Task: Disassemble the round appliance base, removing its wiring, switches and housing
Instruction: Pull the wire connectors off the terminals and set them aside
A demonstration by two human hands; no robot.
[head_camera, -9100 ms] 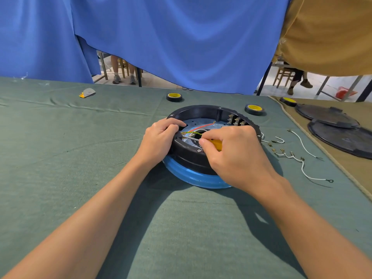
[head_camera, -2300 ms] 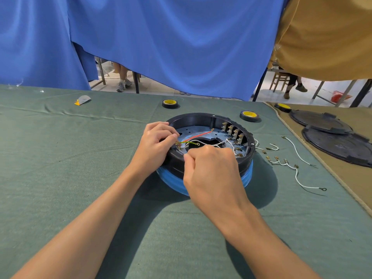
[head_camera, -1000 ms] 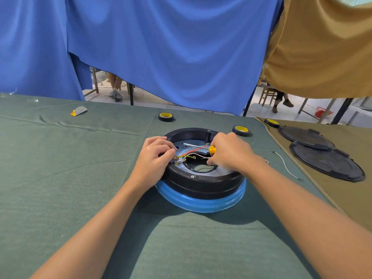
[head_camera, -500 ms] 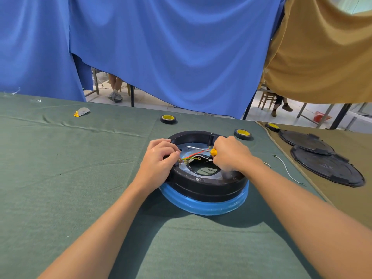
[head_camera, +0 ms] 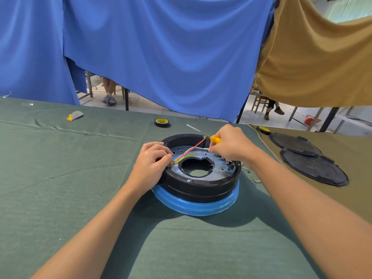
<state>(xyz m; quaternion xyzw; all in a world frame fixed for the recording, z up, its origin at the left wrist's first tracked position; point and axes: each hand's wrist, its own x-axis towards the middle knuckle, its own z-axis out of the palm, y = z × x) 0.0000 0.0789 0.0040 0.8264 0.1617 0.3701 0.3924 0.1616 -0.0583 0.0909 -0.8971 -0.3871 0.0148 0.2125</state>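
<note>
head-worn view, looking down, close over table (head_camera: pixel 60 178)

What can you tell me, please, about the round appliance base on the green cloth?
The round appliance base lies flat on the green cloth. Its black plastic housing ring sits on a blue band. Inside, a bluish metal plate with a large centre hole and small holes is exposed. Red, white and yellow-green wires cross the plate. The left hand pinches their terminals at the left rim; the right hand, holding a yellow-handled screwdriver, is at the far right rim.
</note>
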